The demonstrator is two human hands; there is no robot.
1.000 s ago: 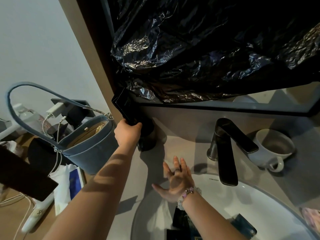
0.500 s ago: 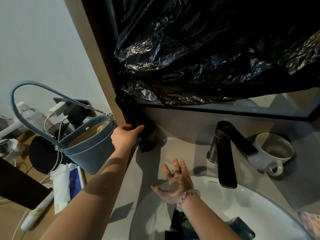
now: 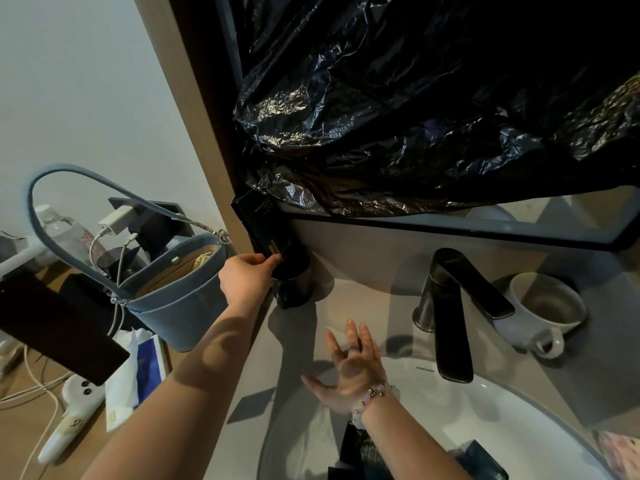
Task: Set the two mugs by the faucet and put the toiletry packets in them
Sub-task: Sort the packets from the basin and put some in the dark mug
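A dark mug (image 3: 294, 278) stands on the counter left of the faucet (image 3: 450, 313), against the back corner. A long black toiletry packet (image 3: 258, 220) leans out of it. My left hand (image 3: 246, 278) pinches the packet's lower part at the mug's rim. A white mug (image 3: 543, 311) sits right of the faucet, with nothing showing inside. My right hand (image 3: 349, 365) hovers over the basin's left rim, fingers spread, holding nothing. More dark packets (image 3: 360, 452) lie in the white basin (image 3: 519, 420) under my right forearm.
A blue bucket bag (image 3: 173, 289) stands left of the dark mug, close to my left wrist. Chargers, cables, a water bottle and tissues crowd the wooden surface at left. Black plastic sheeting (image 3: 415, 116) covers the mirror above the counter.
My left hand has slid down the packet from a full grasp to a fingertip pinch at the mug's rim. The right hand has stayed spread over the basin.
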